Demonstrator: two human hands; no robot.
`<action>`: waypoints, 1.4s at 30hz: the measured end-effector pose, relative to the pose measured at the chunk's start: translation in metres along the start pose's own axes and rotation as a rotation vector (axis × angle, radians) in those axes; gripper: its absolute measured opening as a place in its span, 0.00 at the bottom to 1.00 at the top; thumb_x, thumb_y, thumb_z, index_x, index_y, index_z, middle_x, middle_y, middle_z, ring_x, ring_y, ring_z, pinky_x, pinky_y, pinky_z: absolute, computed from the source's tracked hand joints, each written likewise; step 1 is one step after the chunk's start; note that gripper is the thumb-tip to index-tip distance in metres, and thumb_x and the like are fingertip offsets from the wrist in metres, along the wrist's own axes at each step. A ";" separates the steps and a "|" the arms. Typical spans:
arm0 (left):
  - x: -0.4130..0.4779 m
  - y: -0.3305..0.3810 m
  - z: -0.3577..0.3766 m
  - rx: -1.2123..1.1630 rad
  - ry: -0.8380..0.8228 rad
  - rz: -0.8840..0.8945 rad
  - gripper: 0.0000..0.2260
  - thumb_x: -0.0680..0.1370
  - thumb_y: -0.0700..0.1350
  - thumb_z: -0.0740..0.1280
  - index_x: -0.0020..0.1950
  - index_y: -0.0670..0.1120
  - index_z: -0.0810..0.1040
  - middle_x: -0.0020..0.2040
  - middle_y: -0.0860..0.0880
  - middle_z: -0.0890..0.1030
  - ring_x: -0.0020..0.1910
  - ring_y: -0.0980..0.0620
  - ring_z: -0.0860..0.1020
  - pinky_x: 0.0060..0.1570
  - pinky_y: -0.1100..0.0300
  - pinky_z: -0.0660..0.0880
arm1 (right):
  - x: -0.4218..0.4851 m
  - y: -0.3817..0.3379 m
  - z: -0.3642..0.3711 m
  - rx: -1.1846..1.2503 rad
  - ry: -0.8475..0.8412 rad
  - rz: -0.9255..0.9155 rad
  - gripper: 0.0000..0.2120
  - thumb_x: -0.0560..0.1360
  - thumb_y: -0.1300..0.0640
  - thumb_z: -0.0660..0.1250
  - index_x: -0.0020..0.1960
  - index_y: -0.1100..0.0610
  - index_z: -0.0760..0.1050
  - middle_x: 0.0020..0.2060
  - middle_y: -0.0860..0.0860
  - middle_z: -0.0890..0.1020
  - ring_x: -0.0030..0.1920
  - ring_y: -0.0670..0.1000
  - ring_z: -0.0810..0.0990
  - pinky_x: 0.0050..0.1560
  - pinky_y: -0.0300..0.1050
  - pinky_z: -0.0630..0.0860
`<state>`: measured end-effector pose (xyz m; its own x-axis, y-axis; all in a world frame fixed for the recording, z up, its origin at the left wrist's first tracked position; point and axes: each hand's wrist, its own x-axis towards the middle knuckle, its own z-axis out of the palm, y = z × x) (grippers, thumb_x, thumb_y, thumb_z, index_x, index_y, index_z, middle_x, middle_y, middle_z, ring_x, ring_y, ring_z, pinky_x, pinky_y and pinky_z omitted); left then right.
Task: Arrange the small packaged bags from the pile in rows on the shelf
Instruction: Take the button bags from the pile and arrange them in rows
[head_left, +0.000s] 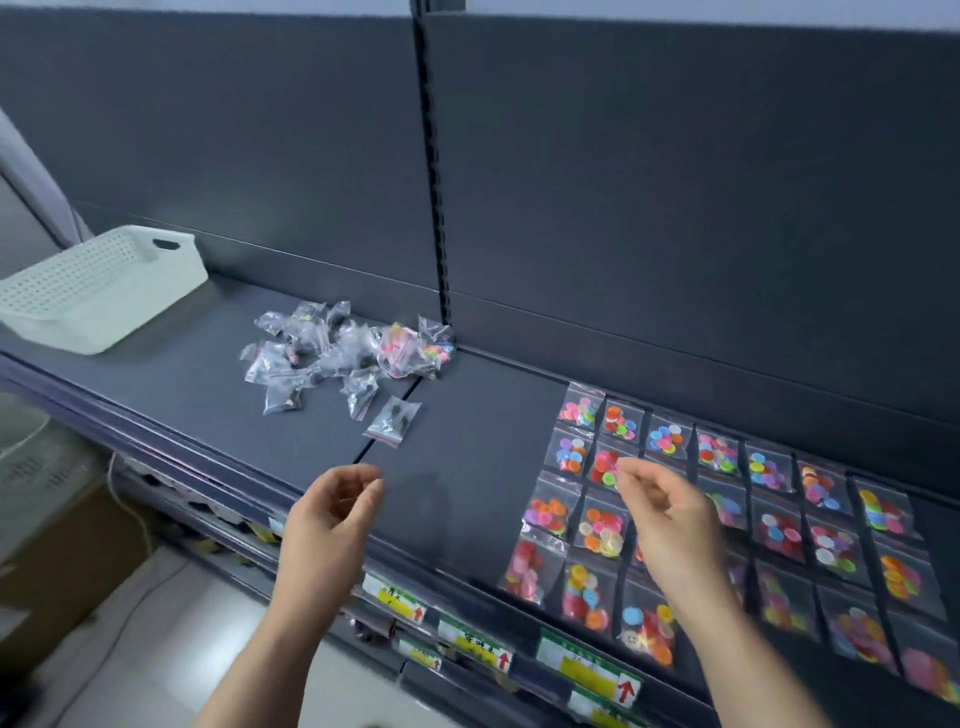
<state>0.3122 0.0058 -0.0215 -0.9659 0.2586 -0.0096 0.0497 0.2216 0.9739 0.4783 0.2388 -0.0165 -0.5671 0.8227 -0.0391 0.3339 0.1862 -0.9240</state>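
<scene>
A loose pile of small clear bags (337, 353) lies on the dark shelf (467, 467) near the back upright. One bag with dark contents (393, 421) lies apart, in front of the pile. Rows of bags holding coloured buttons (769, 514) cover the right part of the shelf. My left hand (332, 514) hovers over the shelf's front edge, fingers loosely curled, holding nothing. My right hand (670, 514) hangs above the left columns of the rows, fingers loosely curled and empty; it hides some bags beneath it.
A white perforated basket (98, 291) stands at the shelf's left end. A slotted upright post (434, 171) divides the back panel. Price labels with red arrows (587, 667) run along the front rail. A cardboard box (52, 551) sits on the floor at the left.
</scene>
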 end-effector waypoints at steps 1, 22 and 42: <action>0.009 -0.002 -0.011 -0.015 0.023 -0.010 0.04 0.77 0.42 0.69 0.46 0.50 0.81 0.41 0.49 0.82 0.38 0.50 0.79 0.41 0.58 0.77 | 0.004 -0.007 0.015 0.009 -0.012 -0.007 0.08 0.78 0.52 0.64 0.56 0.49 0.78 0.48 0.39 0.79 0.48 0.36 0.75 0.39 0.31 0.70; 0.305 0.014 -0.067 0.281 -0.374 0.225 0.04 0.76 0.42 0.67 0.46 0.50 0.81 0.36 0.54 0.81 0.30 0.63 0.76 0.34 0.67 0.71 | 0.094 -0.104 0.237 0.210 0.219 0.180 0.06 0.78 0.56 0.65 0.50 0.52 0.81 0.45 0.44 0.83 0.45 0.40 0.79 0.40 0.32 0.72; 0.341 0.008 -0.019 0.250 -0.475 0.158 0.08 0.77 0.46 0.69 0.38 0.47 0.79 0.31 0.51 0.80 0.28 0.56 0.73 0.34 0.60 0.72 | 0.196 -0.083 0.262 -0.250 0.001 0.251 0.11 0.68 0.49 0.76 0.44 0.55 0.80 0.35 0.47 0.82 0.39 0.51 0.82 0.44 0.46 0.77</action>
<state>-0.0214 0.0782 -0.0128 -0.7242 0.6891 -0.0252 0.2991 0.3468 0.8890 0.1423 0.2437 -0.0468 -0.4437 0.8598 -0.2527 0.6368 0.1040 -0.7640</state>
